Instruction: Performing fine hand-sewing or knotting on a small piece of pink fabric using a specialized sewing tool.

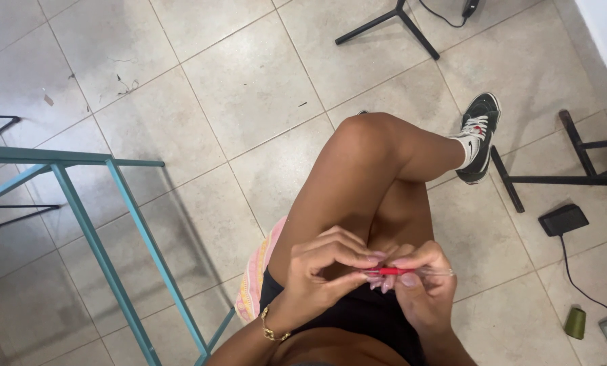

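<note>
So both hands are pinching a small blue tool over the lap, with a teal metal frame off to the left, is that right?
Not quite: the small tool is red, not blue. The head view shows the left hand and the right hand pinching it together over the lap, and the teal metal frame does stand off to the left.

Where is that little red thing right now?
In the head view, the small red tool sits low and right of centre, pinched between the left hand and right hand, just above the person's lap.

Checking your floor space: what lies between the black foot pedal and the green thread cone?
In the head view, only bare tile and a black cable lie between the pedal and the cone.
</note>
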